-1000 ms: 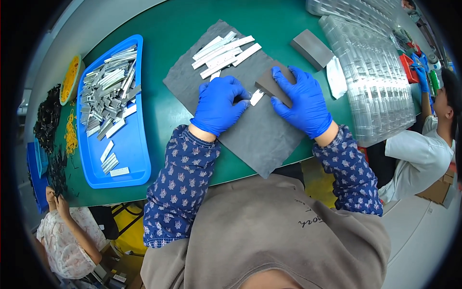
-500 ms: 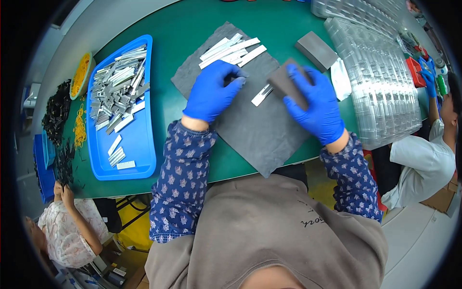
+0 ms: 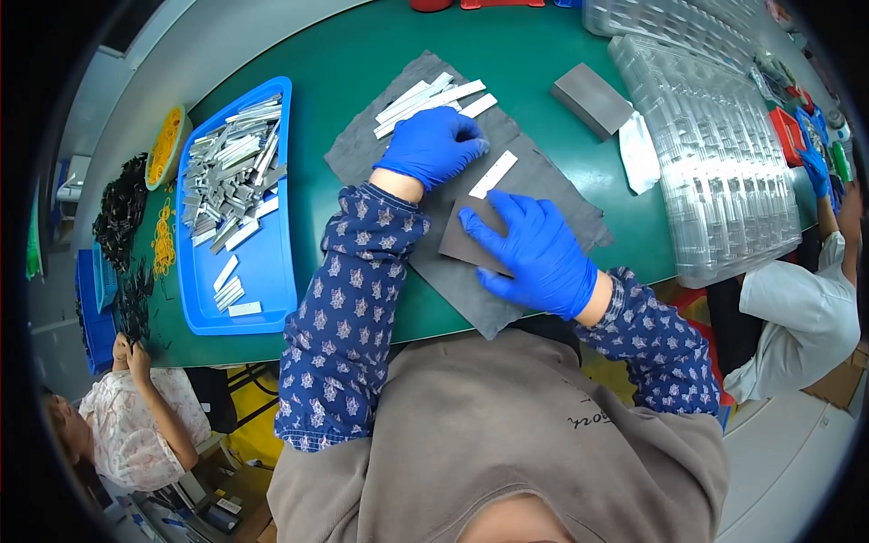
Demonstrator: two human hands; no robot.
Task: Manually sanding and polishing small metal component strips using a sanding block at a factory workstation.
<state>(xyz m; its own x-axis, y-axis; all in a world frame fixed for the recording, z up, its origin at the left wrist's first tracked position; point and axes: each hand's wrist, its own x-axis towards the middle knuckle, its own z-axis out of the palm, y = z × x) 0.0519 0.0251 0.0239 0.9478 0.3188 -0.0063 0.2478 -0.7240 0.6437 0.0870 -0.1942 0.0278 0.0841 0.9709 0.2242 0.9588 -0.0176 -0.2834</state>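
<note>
Moved toward the near corner of the cloth (image 3: 548, 213) since earlier: one block (image 3: 463, 239), clamped in our right hand (image 3: 539, 256); one strip (image 3: 494, 174) at its far edge; our left hand (image 3: 430, 147) beside, grip hidden; piled strips (image 3: 434, 98) at the far corner, whether done or waiting we cannot tell.

One dark cloth (image 3: 554, 178) reached the bench's (image 3: 525, 36) near edge; one grey block (image 3: 463, 233), one lone strip (image 3: 493, 175) and a far-corner heap of strips (image 3: 466, 92), too overlapped to count, were over it. A second grey block (image 3: 593, 101) and two groups of clear trays (image 3: 715, 154) were toward the right edge, one blue tray (image 3: 274, 262) and one bowl (image 3: 185, 136) toward the left.
</note>
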